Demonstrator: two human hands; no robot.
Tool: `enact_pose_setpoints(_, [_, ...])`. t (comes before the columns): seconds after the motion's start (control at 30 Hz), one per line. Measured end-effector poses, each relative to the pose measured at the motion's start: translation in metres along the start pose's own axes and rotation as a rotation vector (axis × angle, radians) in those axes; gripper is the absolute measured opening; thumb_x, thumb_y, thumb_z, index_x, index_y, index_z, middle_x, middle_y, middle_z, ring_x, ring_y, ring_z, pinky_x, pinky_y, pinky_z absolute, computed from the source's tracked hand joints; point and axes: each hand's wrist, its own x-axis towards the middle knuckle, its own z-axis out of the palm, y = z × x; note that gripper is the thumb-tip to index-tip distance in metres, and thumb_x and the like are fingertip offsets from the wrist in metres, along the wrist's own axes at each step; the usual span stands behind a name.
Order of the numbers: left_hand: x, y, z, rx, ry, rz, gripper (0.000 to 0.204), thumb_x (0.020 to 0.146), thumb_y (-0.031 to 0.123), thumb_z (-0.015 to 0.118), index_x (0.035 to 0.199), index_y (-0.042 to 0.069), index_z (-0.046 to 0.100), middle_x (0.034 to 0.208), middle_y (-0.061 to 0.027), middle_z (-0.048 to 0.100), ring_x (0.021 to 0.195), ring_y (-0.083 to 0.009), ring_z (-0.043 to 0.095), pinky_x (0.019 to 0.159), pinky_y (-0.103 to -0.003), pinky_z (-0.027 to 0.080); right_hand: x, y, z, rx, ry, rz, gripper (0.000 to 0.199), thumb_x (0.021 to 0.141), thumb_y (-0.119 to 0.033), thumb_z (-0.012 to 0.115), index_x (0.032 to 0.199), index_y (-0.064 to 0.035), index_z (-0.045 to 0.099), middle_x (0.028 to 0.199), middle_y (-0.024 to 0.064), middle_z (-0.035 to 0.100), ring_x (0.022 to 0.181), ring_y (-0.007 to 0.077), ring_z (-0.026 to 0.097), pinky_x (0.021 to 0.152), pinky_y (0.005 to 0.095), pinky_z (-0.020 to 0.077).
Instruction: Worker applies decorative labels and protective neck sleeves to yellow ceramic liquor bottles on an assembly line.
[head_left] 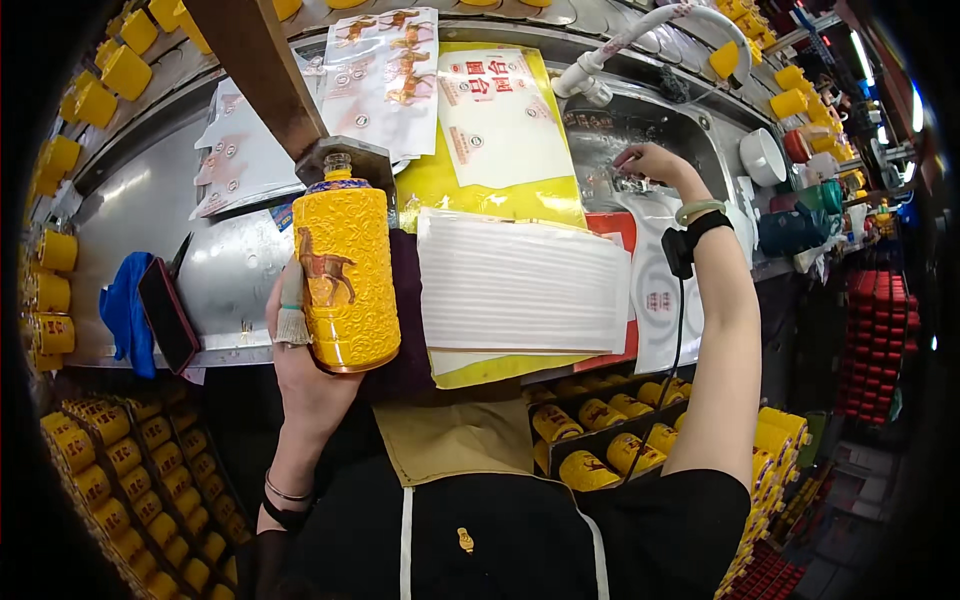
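The left hand (pixel 300 365) holds 1 yellow bottle (pixel 345 270) upright, fingers closed around it. The right hand (pixel 650 165) reaches over the desk (pixel 160 200), fingers pinching a small clear piece (pixel 628 182).

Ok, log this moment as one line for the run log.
left hand: holds yellow bottle upright | right hand: reaching into metal sink, fingers on something small, unclear | white sheets between

Only one view on my end: head fisheye, looking steeply down at the metal bench (pixel 200 270), close range. Bench curves toward 12 o'clock, apron (pixel 450 440) at 6.
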Motion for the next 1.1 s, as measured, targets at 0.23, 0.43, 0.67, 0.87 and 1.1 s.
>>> enact_pose_setpoints(0.23, [0.002,-0.002,0.002,-0.049,-0.014,0.003,0.109,0.068,0.008,0.095,0.157,0.003,0.033,0.150,-0.0129,0.039,0.135,-0.0287,0.051,0.114,-0.040,0.045,0.023,0.010,0.007,-0.458,0.297,-0.022,0.025,0.084,-0.025,0.074,0.105,-0.0120,0.079,0.103,0.0146,0.077,0.105,0.0322,0.072,0.084,0.0422,0.0570])
enact_pose_setpoints(0.43, [-0.002,-0.009,0.003,-0.104,-0.004,-0.044,0.109,0.068,0.009,0.095,0.157,0.003,0.033,0.150,-0.0132,0.040,0.134,-0.0287,0.052,0.113,-0.040,0.046,-0.016,-0.010,-0.025,-0.199,-0.233,0.300,0.032,0.092,-0.043,0.073,0.104,-0.0147,0.081,0.093,-0.0006,0.077,0.072,0.0179,0.057,0.067,0.0359,0.0482])
enact_pose_setpoints(0.67, [0.004,-0.001,-0.001,0.064,-0.008,0.057,0.105,0.069,0.012,0.095,0.154,0.000,0.036,0.150,-0.0161,0.040,0.134,-0.0328,0.052,0.112,-0.041,0.045,-0.015,0.019,-0.022,-0.153,-0.120,0.251,0.028,0.090,-0.037,0.077,0.100,-0.0110,0.079,0.082,0.0023,0.069,0.072,0.0185,0.060,0.062,0.0380,0.0483])
enact_pose_setpoints(0.87, [0.003,-0.001,-0.002,0.082,0.004,0.077,0.104,0.069,0.010,0.094,0.155,-0.001,0.035,0.150,-0.0166,0.041,0.134,-0.0330,0.052,0.112,-0.040,0.046,-0.019,0.008,-0.015,-0.092,0.068,0.139,0.019,0.087,-0.027,0.079,0.094,-0.0092,0.077,0.075,0.0014,0.067,0.061,0.0107,0.055,0.049,0.0308,0.0427])
enact_pose_setpoints(1.1, [0.004,-0.006,0.002,-0.023,0.009,0.069,0.103,0.070,0.012,0.094,0.154,-0.001,0.037,0.151,-0.0199,0.042,0.137,-0.0371,0.050,0.113,-0.042,0.045,-0.115,-0.112,0.033,0.045,0.532,-0.426,0.017,0.092,-0.014,0.068,0.101,0.0002,0.072,0.092,0.0187,0.073,0.084,0.0300,0.069,0.079,0.0373,0.0532])
